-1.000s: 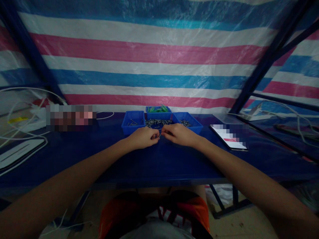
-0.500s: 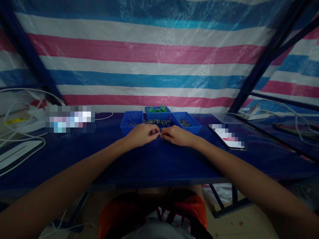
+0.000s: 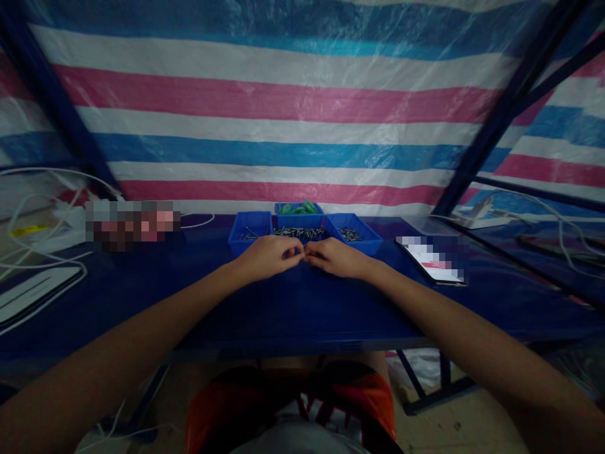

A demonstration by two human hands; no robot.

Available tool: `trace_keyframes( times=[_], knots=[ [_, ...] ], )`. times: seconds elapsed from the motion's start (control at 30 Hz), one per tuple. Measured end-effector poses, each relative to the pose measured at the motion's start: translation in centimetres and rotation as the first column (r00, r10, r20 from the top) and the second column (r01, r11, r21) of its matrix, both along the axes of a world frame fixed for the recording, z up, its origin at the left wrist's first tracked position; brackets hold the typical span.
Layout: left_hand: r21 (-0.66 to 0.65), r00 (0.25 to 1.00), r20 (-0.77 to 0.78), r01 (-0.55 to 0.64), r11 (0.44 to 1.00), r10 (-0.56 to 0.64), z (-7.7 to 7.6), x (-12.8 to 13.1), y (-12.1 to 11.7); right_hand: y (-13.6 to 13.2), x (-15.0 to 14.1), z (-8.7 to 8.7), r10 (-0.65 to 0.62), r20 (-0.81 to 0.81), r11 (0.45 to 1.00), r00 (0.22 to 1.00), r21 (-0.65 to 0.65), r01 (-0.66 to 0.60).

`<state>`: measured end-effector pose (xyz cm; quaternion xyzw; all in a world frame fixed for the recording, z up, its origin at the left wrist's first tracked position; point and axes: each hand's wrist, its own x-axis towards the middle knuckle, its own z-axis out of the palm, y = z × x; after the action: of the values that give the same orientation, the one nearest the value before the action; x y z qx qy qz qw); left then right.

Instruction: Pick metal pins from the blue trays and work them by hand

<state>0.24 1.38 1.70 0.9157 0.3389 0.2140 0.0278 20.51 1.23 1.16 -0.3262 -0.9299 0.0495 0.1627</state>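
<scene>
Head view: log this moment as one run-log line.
left hand, right hand: close together | anything held: too small to tell | beyond: blue bins, metal pieces, green pieces | right: lit phone

Phone (image 3: pixel 432 263) right of bins (image 3: pixel 300 220) on table (image 3: pixel 302 309)

One left hand (image 3: pixel 269 257), one right hand (image 3: pixel 343 257), centre of frame. At least three blue plastic bins (image 3: pixel 237 248) just above. Thin metal pieces (image 3: pixel 300 232), three batches, too many to count. Green pieces (image 3: pixel 309 207), one batch, number unclear. One smartphone (image 3: pixel 438 272), right.
</scene>
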Motion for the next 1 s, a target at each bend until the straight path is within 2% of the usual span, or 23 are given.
trace_keyframes(
  times=[0.27,0.43,0.53,0.57,0.6,0.7,0.8,0.9,1.0],
  knots=[
    [0.063,0.986,-0.113,-0.118,0.991,0.125,0.4,-0.4,0.3,-0.2,0.4,0.8,-0.045,-0.014,0.996,0.999,0.081,0.046],
    [0.057,0.965,-0.226,-0.121,0.991,0.131,-0.3,-0.5,0.7,-0.2,1.1,2.0,-0.133,-0.035,0.979,0.991,0.151,0.137],
    [0.053,0.956,-0.274,-0.099,0.994,0.11,-0.5,-0.6,0.8,0.6,3.0,3.1,-0.243,-0.098,0.944,0.965,0.203,0.259],
    [0.052,0.953,-0.284,-0.093,0.994,0.104,-0.5,-0.6,0.8,1.0,3.8,3.4,-0.332,-0.148,0.903,0.932,0.236,0.359],
    [0.052,0.951,-0.292,-0.088,0.995,0.099,-0.5,-0.6,0.8,1.4,4.6,3.7,-0.368,-0.166,0.884,0.915,0.243,0.4],
    [0.057,0.949,-0.301,-0.079,0.995,0.092,-0.3,-0.5,0.5,2.2,5.9,4.1,-0.418,-0.199,0.855,0.887,0.245,0.458],
    [0.085,0.954,-0.28,-0.085,0.993,0.106,0.0,-0.3,0.0,2.0,5.3,3.7,-0.365,-0.168,0.893,0.916,0.214,0.395],
    [0.143,0.962,-0.215,-0.137,0.98,0.166,0.4,-0.1,-0.3,1.0,3.3,3.0,-0.224,-0.085,0.96,0.971,0.154,0.235],
    [0.175,0.963,-0.194,-0.153,0.973,0.187,0.5,-0.1,-0.5,-0.1,1.5,2.5,-0.104,-0.042,0.989,0.994,0.1,0.108]
  ],
)
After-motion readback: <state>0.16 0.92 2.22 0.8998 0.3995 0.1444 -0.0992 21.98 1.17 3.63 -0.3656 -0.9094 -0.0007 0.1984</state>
